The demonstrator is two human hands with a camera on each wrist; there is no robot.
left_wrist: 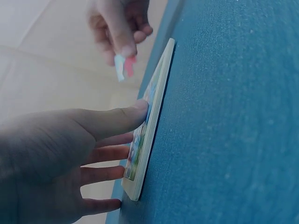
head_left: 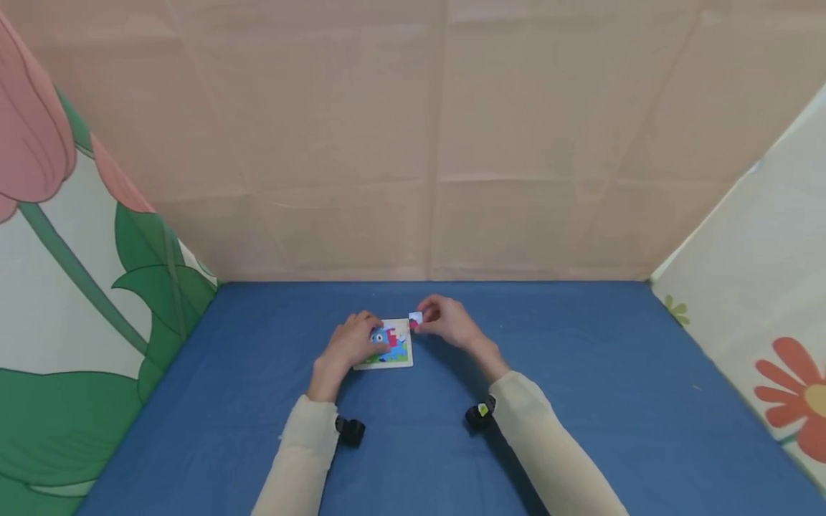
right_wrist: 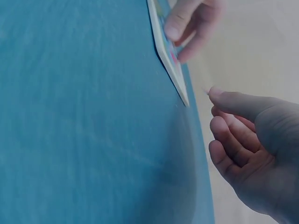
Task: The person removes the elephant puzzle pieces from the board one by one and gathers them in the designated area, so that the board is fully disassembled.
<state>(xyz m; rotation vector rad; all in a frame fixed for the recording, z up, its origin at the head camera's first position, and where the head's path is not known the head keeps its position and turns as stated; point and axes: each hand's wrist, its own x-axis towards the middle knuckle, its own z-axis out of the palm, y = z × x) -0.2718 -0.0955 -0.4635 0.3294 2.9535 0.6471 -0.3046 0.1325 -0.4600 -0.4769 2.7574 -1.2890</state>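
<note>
A small square jigsaw puzzle (head_left: 401, 354) in a pale wooden tray lies on the blue cloth, showing a blue figure with red and green parts. My left hand (head_left: 352, 340) rests over its left side. In the left wrist view, the thumb (left_wrist: 122, 119) touches the puzzle's face and the other fingers stretch out along its far side, fairly straight. Just off the tray's upper right corner, my right hand (head_left: 449, 322) pinches a puzzle piece (head_left: 416, 319), white and red, between thumb and fingertips. The piece is held above the cloth, apart from the tray; the right wrist view barely shows it.
Blue cloth (head_left: 581, 387) covers the table. A beige sheet (head_left: 426, 143) rises behind it. Printed panels with a tulip and leaves (head_left: 148, 265) at left and an orange flower (head_left: 796, 390) at right stand along the sides.
</note>
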